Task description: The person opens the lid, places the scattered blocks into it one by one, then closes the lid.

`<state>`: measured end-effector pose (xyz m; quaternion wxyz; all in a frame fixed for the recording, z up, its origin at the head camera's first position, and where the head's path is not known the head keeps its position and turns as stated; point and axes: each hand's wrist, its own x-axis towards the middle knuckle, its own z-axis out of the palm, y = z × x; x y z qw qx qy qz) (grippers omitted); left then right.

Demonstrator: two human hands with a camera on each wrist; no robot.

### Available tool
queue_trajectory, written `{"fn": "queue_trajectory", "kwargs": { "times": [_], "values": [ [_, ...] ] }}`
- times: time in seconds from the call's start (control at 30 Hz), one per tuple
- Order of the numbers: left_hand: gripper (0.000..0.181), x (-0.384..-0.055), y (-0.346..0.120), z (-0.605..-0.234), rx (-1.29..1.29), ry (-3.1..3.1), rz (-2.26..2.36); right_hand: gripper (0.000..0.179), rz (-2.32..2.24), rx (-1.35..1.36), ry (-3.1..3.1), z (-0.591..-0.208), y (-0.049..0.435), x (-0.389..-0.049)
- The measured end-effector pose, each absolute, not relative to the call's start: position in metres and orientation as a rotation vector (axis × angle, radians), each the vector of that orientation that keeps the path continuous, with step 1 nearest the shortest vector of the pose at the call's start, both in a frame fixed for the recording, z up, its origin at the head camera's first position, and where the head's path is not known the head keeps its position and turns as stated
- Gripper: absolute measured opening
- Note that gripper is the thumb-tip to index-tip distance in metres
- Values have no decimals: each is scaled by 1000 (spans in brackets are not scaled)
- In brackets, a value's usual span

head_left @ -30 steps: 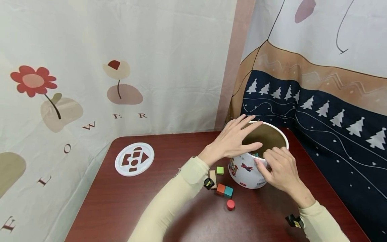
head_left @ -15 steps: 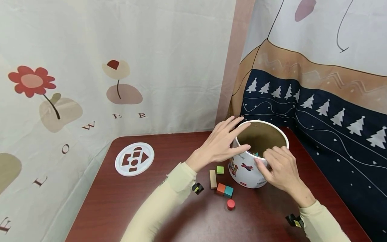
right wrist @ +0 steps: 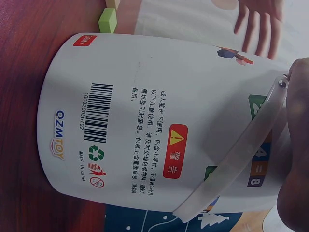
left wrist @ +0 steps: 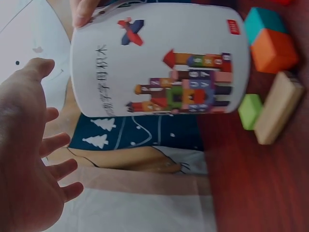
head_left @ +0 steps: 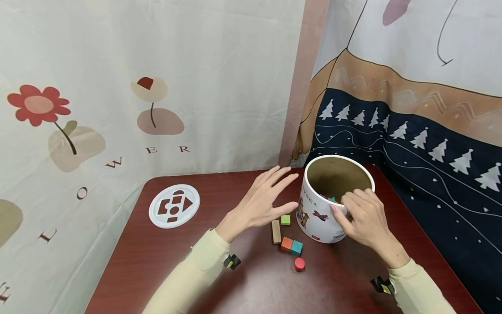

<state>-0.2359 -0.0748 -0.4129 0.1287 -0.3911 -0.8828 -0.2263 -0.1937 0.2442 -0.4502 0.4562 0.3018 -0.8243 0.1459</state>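
Observation:
A white bucket (head_left: 319, 220) printed with toy pictures stands on the table, its mouth facing up and tilted toward the head camera. My right hand (head_left: 362, 218) grips its near right rim, thumb outside and fingers curled over the edge. Coloured pieces show inside, mostly hidden by the wall. My left hand (head_left: 260, 198) hovers left of the bucket, fingers spread and holding nothing. Below it lie a natural wooden plank (head_left: 276, 232), a lime green block (head_left: 285, 220), an orange cube (head_left: 286, 244) against a teal cube (head_left: 296, 248), and a red cylinder (head_left: 300, 264).
A white round lid (head_left: 159, 216) with shaped cut-outs lies at the table's back left. On the bucket's side hangs a pale strap handle (right wrist: 231, 159). Printed curtains (head_left: 219, 87) rise behind the dark red table (head_left: 133, 266) and along its right side.
My left hand has moved left and down, from over the bucket's rim to beside it. The right hand keeps its hold on the rim, and the blocks stay put.

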Motion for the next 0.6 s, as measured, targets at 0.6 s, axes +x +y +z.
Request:
{"fn": "queue_trajectory", "kwargs": {
  "times": [0.6],
  "values": [
    [74, -202, -87, -481, -1294, -2665, -580, 57, 364, 744, -2042, -452, 246, -195]
  ]
}}
